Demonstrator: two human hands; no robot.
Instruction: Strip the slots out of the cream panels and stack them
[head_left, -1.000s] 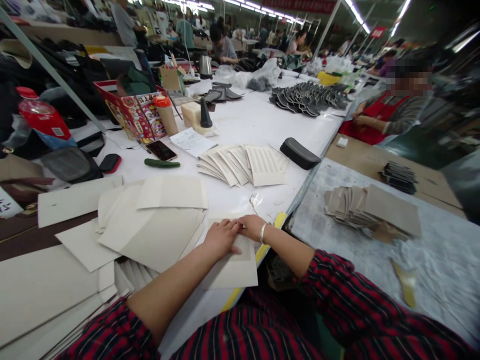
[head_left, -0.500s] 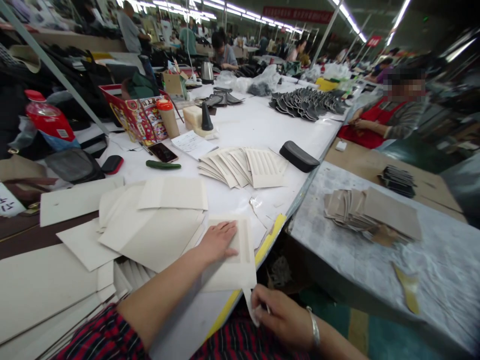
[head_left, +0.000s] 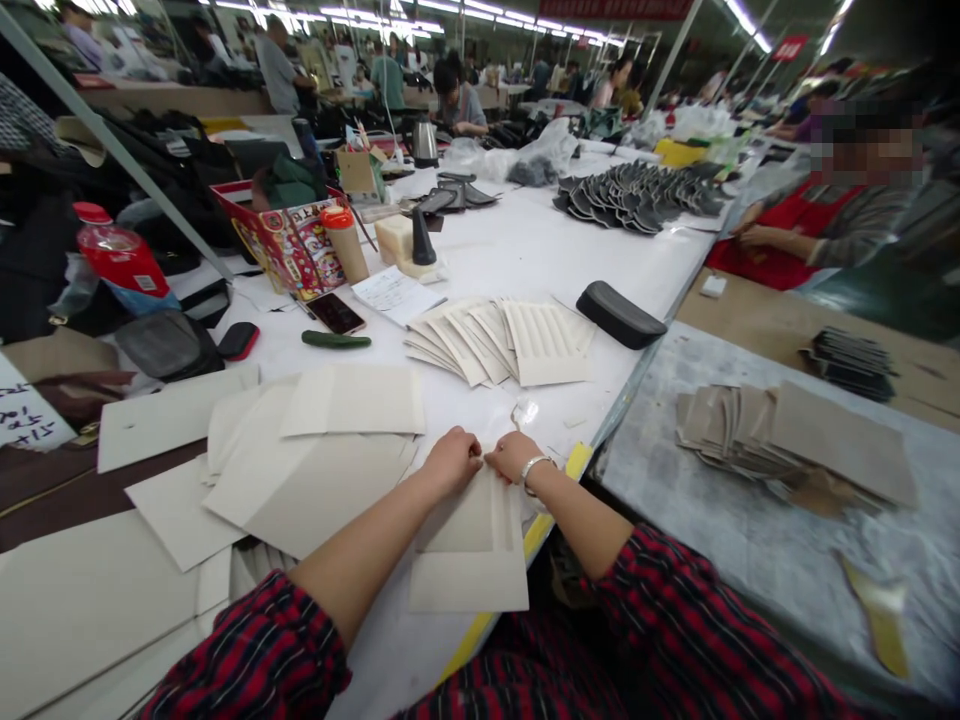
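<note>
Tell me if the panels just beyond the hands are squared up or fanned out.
Fanned out: the panels overlap at different angles, with several separate edges showing.

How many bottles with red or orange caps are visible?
2: a red-capped bottle at the far left, and an orange-capped bottle behind the smartphone. Others may be hidden among the clutter.
</note>
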